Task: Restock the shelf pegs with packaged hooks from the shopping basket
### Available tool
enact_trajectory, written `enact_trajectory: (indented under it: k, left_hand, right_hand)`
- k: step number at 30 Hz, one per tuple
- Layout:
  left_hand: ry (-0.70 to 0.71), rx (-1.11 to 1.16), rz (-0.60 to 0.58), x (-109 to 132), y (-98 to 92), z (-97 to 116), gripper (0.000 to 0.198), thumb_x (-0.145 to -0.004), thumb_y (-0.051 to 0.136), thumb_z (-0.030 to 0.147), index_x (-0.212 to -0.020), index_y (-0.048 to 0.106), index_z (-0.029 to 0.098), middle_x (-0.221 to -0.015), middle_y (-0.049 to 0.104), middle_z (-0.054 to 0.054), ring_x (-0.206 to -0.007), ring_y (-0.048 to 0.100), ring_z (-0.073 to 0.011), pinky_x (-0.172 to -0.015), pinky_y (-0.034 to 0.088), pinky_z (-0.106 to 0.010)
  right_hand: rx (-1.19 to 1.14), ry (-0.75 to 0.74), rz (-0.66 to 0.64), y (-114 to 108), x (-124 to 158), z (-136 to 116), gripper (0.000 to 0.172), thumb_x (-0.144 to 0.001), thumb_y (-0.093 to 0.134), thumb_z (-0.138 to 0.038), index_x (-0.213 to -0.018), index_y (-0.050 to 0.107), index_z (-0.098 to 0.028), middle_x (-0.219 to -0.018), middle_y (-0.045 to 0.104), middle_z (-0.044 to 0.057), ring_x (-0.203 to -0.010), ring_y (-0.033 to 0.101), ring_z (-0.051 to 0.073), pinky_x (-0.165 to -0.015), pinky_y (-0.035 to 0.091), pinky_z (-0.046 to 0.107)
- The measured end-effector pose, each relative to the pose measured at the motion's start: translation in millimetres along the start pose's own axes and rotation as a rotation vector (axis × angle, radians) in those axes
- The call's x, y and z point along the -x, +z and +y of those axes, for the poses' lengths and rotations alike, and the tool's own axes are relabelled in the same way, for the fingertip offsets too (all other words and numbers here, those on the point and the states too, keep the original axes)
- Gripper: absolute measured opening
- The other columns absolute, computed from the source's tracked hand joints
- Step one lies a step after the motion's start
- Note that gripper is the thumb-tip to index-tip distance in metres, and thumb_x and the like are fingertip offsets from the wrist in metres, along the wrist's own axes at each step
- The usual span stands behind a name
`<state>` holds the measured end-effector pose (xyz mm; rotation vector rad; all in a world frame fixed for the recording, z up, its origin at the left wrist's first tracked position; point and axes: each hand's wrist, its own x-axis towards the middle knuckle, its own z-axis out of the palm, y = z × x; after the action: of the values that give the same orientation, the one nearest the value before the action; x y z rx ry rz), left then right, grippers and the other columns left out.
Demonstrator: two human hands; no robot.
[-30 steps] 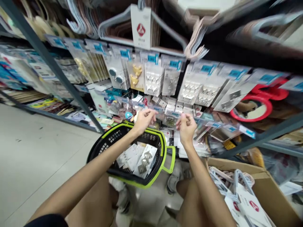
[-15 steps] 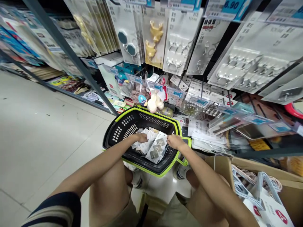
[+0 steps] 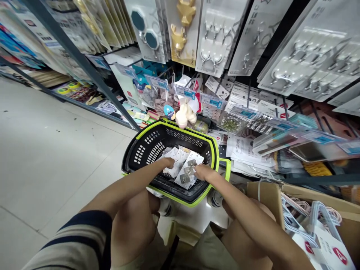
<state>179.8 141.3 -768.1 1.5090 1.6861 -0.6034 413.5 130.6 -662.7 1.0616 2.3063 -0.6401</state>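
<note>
A black shopping basket (image 3: 146, 129) with a lime-green rim stands between my knees. In it lies a heap of white packets (image 3: 176, 157), topped by a tilted white card of grey adhesive hooks (image 3: 182, 180). My right hand (image 3: 203, 172) reaches over the basket's right side, its fingers closed at the card's right edge. My left hand (image 3: 168, 162) is inside the basket, fingers curled against the white packets left of the hook card. Its fingertips are partly hidden, so what it grips is unclear.
Hanging packs of wall hooks (image 3: 215, 37) fill the rack ahead, above a row of price tags. A white plush pendant (image 3: 185, 115) hangs just past the basket's far rim. At right, a cardboard box (image 3: 266, 197) holds hangers (image 3: 317, 217). Pale tiled floor (image 3: 64, 157) lies to the left.
My right hand has shifted from the hook card's upper corner to lower along its right edge. The left hand has barely moved. The view has tilted slightly downward.
</note>
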Motion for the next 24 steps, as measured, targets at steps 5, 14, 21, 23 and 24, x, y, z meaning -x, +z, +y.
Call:
enact_trajectory:
  k: [5,14,21,23,24]
  left_hand:
    - [-0.017,0.047,0.091,-7,3.5,-12,0.035,-0.094,0.066,0.039,-0.120,0.065,0.015,-0.124,0.066,-0.010,-0.113,0.064,-0.0251,-0.099,0.053,-0.049]
    - [0.122,0.030,0.347,-16,8.8,-34,0.032,-0.080,0.074,0.042,-0.099,0.073,0.015,-0.156,0.046,-0.019,-0.124,0.056,-0.0382,-0.101,0.046,-0.047]
    - [0.210,-0.205,0.205,-57,26.8,-41,0.029,-0.077,0.068,0.013,-0.104,0.079,0.016,-0.165,0.035,-0.012,-0.134,0.049,-0.0419,-0.109,0.040,-0.058]
    - [0.207,-0.253,0.165,-64,31.9,-45,0.038,-0.074,0.068,0.008,-0.109,0.079,0.017,-0.165,0.034,-0.013,-0.130,0.053,-0.0415,-0.107,0.043,-0.060]
    - [0.203,-0.272,0.153,-66,33.6,-46,0.042,-0.073,0.068,0.007,-0.112,0.078,0.018,-0.164,0.035,-0.014,-0.129,0.055,-0.0411,-0.106,0.044,-0.060]
  right_hand:
    - [-0.016,0.000,0.009,-2,1,8,0.033,-0.097,0.053,-0.031,-0.117,0.073,-0.013,-0.124,0.073,0.019,-0.113,0.071,0.030,-0.092,0.054,0.033]
    - [-0.042,0.011,-0.009,-11,9,6,0.032,-0.098,0.052,-0.029,-0.118,0.072,-0.013,-0.125,0.072,0.018,-0.115,0.070,0.029,-0.092,0.054,0.032]
    - [-0.051,0.012,-0.040,-14,4,1,0.032,-0.098,0.051,-0.028,-0.116,0.073,-0.012,-0.124,0.072,0.018,-0.116,0.070,0.030,-0.095,0.053,0.034]
    - [-0.051,0.007,-0.043,-13,3,1,0.032,-0.098,0.052,-0.029,-0.116,0.072,-0.013,-0.123,0.073,0.018,-0.116,0.070,0.029,-0.096,0.053,0.034]
    - [-0.051,0.006,-0.043,-12,3,2,0.032,-0.098,0.052,-0.029,-0.117,0.072,-0.013,-0.123,0.073,0.018,-0.116,0.069,0.029,-0.096,0.052,0.034]
